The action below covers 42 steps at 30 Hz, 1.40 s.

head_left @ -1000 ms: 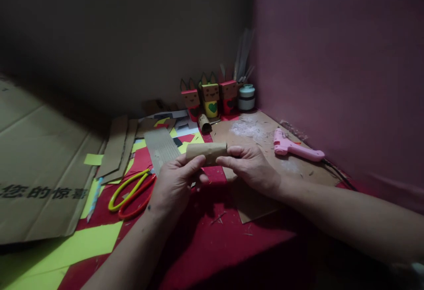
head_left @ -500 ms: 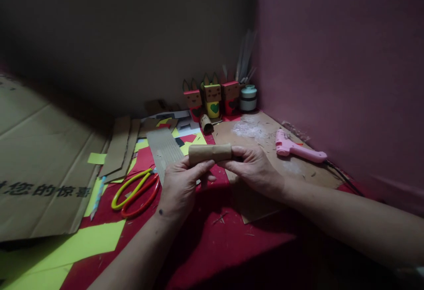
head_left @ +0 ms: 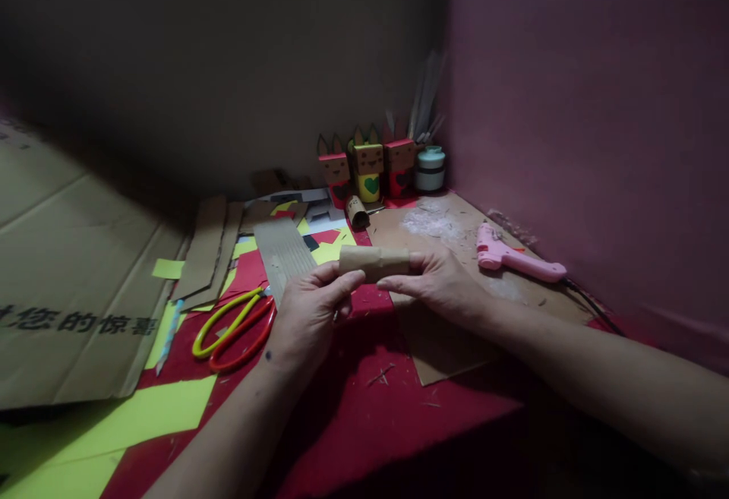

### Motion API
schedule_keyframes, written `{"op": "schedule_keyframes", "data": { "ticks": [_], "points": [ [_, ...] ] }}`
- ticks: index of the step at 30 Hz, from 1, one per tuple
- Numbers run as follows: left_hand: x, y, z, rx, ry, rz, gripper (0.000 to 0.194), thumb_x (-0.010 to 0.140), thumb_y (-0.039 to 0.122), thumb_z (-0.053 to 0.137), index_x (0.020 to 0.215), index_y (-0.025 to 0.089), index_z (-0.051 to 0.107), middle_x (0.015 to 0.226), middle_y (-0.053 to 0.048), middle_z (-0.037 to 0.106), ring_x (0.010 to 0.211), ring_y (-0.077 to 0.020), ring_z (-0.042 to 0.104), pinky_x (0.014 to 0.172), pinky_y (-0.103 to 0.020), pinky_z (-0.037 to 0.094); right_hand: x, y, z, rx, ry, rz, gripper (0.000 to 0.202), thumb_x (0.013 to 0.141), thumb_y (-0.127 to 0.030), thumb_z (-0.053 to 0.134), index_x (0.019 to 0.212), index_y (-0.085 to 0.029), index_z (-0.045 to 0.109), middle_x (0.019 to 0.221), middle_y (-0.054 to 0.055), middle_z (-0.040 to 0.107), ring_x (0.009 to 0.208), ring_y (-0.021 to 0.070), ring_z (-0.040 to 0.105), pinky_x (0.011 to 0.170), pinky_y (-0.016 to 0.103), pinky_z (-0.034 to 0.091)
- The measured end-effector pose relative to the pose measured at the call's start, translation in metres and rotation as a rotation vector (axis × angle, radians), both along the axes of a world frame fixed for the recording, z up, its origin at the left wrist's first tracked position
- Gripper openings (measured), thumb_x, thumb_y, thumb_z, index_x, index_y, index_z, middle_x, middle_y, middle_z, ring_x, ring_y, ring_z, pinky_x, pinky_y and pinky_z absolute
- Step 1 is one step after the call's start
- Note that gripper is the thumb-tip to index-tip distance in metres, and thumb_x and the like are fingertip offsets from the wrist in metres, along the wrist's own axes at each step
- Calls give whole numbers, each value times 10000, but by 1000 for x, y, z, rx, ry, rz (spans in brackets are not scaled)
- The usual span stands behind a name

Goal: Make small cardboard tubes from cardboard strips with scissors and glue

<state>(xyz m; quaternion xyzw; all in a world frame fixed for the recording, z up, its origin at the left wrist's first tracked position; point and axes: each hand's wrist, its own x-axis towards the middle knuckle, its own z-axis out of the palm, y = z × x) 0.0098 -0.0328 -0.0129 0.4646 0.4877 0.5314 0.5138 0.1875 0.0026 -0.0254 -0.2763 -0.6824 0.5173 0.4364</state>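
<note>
A short brown cardboard tube (head_left: 374, 259) lies level between my two hands, above the red tabletop. My left hand (head_left: 310, 305) pinches its left end, thumb in front and fingers behind. At the other end, my right hand (head_left: 447, 282) grips the tube with the fingers at its edge and the thumb below. Left of my left hand rest scissors (head_left: 242, 332) with one yellow and one red handle. A strip of corrugated cardboard (head_left: 282, 248) runs just behind that hand. Beneath my right hand is a flat brown board (head_left: 438, 336).
A pink glue gun (head_left: 515, 254) with a cord lies at right. Several box-headed cardboard figures (head_left: 369, 168), a second tube (head_left: 358, 212) and a lidded pot (head_left: 430, 168) stand at the back. A large carton (head_left: 74, 279), yellow paper (head_left: 153, 412) and a pencil (head_left: 168, 339) are at left.
The tube has shifted slightly to the right. My left thumb has slid back toward the tube's left end, and more of the tube's front shows. My right hand still grips the other end.
</note>
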Motion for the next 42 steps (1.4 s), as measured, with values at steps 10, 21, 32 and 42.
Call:
{"op": "schedule_keyframes", "data": {
  "ticks": [10, 21, 32, 42],
  "points": [
    [4, -2, 0, 78, 128, 70, 142, 681, 226, 776, 802, 154, 761, 473, 47, 559, 401, -48, 457, 428, -161, 356, -3, 1, -3, -234, -25, -81, 176, 788, -216, 696, 946, -229, 774, 487, -64, 619, 417, 81, 536, 511, 211, 502],
    [6, -9, -3, 500, 384, 182, 117, 720, 208, 749, 835, 200, 725, 969, -28, 624, 670, -105, 564, 612, -238, 477, 0, 15, -12, -649, 348, 210, 231, 744, -291, 764, 923, -181, 667, 618, 1, 665, 444, 93, 552, 470, 229, 502],
    [0, -3, 9, 21, 201, 45, 170, 781, 284, 662, 886, 154, 630, 510, 44, 544, 389, -73, 441, 383, -180, 338, -1, 14, -13, -697, 358, 197, 298, 645, -231, 836, 904, -164, 706, 793, 41, 717, 637, 144, 641, 596, 274, 516],
    [-4, 3, 4, -25, 178, 5, 102, 752, 194, 614, 826, 163, 676, 477, 22, 576, 359, -87, 476, 344, -174, 353, 1, 13, -14, -509, 204, 198, 268, 713, -271, 788, 931, -171, 670, 787, 43, 694, 589, 146, 642, 544, 279, 508]
  ]
}}
